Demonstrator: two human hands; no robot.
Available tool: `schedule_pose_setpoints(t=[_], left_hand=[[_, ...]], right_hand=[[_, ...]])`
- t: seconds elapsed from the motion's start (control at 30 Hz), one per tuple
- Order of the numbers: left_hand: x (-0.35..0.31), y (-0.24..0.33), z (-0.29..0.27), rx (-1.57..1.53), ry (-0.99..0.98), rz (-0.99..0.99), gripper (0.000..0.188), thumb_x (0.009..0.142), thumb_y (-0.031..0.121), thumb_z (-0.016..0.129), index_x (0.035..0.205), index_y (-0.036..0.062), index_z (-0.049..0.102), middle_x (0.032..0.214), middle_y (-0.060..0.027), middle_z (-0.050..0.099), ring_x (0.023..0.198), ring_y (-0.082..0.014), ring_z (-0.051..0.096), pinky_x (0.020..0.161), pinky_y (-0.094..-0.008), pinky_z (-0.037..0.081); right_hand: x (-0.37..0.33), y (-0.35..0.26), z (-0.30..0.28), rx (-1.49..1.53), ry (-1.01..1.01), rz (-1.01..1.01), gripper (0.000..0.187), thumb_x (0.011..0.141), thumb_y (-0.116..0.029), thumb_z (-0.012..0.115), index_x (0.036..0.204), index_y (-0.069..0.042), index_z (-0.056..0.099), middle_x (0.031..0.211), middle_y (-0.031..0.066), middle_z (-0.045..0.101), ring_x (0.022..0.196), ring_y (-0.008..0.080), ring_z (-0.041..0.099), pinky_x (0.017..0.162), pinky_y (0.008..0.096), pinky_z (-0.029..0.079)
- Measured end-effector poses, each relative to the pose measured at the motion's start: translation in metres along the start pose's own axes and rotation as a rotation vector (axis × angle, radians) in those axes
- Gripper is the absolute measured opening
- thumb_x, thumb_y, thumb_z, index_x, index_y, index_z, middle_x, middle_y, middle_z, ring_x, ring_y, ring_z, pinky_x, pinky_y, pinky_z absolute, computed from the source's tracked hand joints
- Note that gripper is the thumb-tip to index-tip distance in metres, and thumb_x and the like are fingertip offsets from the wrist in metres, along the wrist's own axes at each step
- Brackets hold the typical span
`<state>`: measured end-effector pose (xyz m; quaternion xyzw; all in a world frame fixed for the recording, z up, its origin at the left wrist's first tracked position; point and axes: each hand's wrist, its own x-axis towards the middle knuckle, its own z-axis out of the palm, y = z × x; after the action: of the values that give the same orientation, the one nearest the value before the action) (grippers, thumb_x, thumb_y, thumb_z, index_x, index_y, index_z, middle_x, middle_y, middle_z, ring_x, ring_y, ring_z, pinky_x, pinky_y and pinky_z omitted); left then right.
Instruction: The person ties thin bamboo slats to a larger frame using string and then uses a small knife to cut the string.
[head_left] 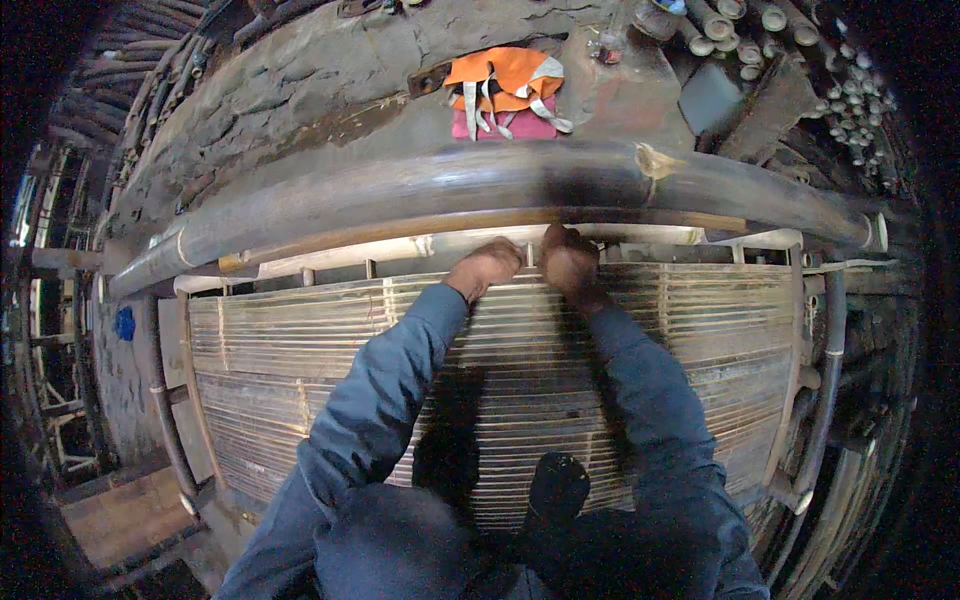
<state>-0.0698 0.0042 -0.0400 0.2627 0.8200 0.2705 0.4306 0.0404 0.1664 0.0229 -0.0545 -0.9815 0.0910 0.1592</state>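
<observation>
At the far edge of the slatted panel: both of the person's bare hands are close together, near the middle of its width, just under the big dark pole.
Left hand: fingers curled in beside a short upright peg; I can't tell from here whether anything is pinched in them.
Right hand: on the other side of that peg, bunched and blurred; whether it grips something or is merely closed up, I cannot say.
The panel itself: spread before the person, long thin strips running crosswise in pale and greyish bands, with a few light bindings crossing them.
Pale rail: runs along behind the panel's far edge, more short pegs near it.
Dark pole: thick, glossy, lying right across beyond the rail, a knobbly pale scar on its right part.
Sleeves: blue-grey, both arms stretched out over the strips.
Beyond the pole: an orange cloth with whitish straps, lying on something pink, by rough grey stonework.
Far right: cut ends of bamboo poles and a stack of thinner tubes.
Left side: a small blue object, and lower down a brown board.
</observation>
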Motion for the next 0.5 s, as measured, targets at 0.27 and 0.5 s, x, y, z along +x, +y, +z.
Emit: schedule_pose_setpoints(t=[0.27, 0.5], left_hand=[[-0.069, 0.072, 0.002, -0.115, 0.558, -0.135, 0.022, 0.083, 0.025, 0.068, 0.095, 0.0082, 0.075, 0.093, -0.0122, 0.074, 0.09, -0.0261, 0.07, 0.082, -0.0371, 0.053], [-0.087, 0.066, -0.006, -0.764, 0.574, 0.353, 0.012, 0.094, 0.005, 0.064, 0.097, -0.0025, 0.073, 0.087, -0.0052, 0.073, 0.08, -0.0118, 0.062, 0.076, -0.0274, 0.05]], right_hand=[[-0.026, 0.011, 0.002, 0.725, 0.121, 0.333, 0.035, 0.085, -0.041, 0.069, 0.089, -0.006, 0.07, 0.086, 0.0148, 0.071, 0.08, 0.034, 0.069, 0.074, 0.048, 0.055], [-0.011, 0.001, -0.005, 0.867, 0.091, 0.403, 0.015, 0.084, -0.017, 0.064, 0.093, -0.008, 0.073, 0.093, 0.0133, 0.072, 0.086, 0.0338, 0.067, 0.088, 0.0433, 0.052]])
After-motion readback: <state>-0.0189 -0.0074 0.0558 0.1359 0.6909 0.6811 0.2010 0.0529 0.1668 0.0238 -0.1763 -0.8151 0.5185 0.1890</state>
